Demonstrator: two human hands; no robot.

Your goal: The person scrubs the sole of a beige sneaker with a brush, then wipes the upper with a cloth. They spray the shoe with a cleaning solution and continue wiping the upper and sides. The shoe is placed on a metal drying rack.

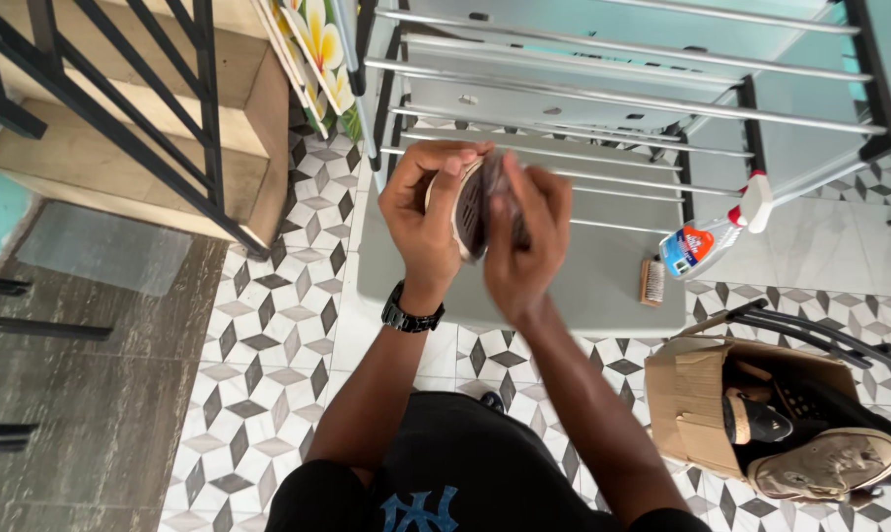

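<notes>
Both hands close around a dark shoe [475, 202], raised above the grey mat [583, 286]. The left hand [428, 212] cups its pale sole edge, fingers wrapped; the right hand [524, 232] presses flat against the other side, blurred. On the mat's right edge lies a small brush [652, 281], and just beyond it a spray bottle [712, 236], neither in hand. Right of the mat, a cardboard box [692, 399] holds more shoes [825, 463], seemingly still to be handled.
</notes>
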